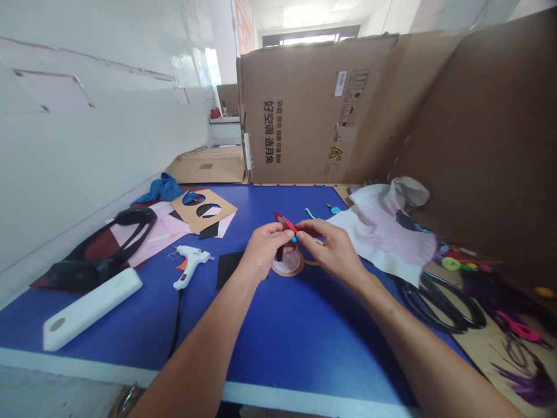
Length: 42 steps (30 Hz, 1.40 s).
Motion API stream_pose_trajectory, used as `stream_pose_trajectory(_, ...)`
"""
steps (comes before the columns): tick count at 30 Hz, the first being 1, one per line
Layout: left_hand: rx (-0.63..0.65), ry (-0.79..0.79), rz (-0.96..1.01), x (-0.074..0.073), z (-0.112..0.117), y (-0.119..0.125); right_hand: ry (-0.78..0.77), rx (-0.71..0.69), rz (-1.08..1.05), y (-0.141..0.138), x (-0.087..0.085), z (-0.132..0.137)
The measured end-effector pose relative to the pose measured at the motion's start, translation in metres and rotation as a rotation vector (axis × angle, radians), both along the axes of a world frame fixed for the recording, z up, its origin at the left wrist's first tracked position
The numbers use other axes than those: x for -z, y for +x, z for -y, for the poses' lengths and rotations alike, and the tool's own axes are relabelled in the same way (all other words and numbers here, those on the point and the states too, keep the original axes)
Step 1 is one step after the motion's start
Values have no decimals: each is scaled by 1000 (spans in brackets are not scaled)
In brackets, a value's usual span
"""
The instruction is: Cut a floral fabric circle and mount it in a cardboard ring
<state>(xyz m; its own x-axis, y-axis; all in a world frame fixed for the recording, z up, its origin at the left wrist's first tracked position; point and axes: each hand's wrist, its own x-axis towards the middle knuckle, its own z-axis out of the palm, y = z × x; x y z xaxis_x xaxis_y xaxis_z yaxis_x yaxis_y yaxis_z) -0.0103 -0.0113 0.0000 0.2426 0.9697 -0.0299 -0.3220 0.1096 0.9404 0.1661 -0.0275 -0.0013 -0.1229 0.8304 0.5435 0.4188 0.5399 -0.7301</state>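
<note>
Starting at the left edge of the blue table [278, 342], a blue cloth [160, 188] sits bunched toward the far corner, with black straps [102, 249] lying across a dark red sheet [93, 247] just in front of it. Pink paper [152, 232] comes next, partly under a cardboard stencil [202, 209] with two round holes, up near the far edge. Closer to the near edge lies a white bar [89, 310], and a white glue gun [189, 264] rests on its side, its black cord [176, 325] running toward the near edge. A black felt square [228, 268] sits just beside the left hand [263, 249], whose fingers [282, 233] are closed in a firm pinch on a red piece [284, 222]. That piece is mid-table, held up between both hands, and the right hand [333, 249] has its fingers [307, 227] clamped on it too! Right below is a tan ring [287, 262] with a white centre. Farther right, a teal scrap [310, 213] lies near white cloth [383, 232], and black scissors [439, 302] cross the right edge, with purple feathers [526, 377] out on the cardboard beyond.
</note>
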Motion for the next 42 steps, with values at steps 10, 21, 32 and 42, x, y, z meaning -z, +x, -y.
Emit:
stream_pose_trajectory(10,-118,298,-255,-2,10,11,-504,-44,-656,-2,14,-14)
stream_pose_trajectory(21,-73,12,16,8,8,18,-649,-147,-1079,2,24,-26)
stream_pose_trajectory(32,-266,-12,235,-5,-6,-1,-736,-209,-849,-12,10,-7)
stream_pose_trajectory(42,-322,-139,239,-9,-9,-9,0,146,-119,-4,13,-7)
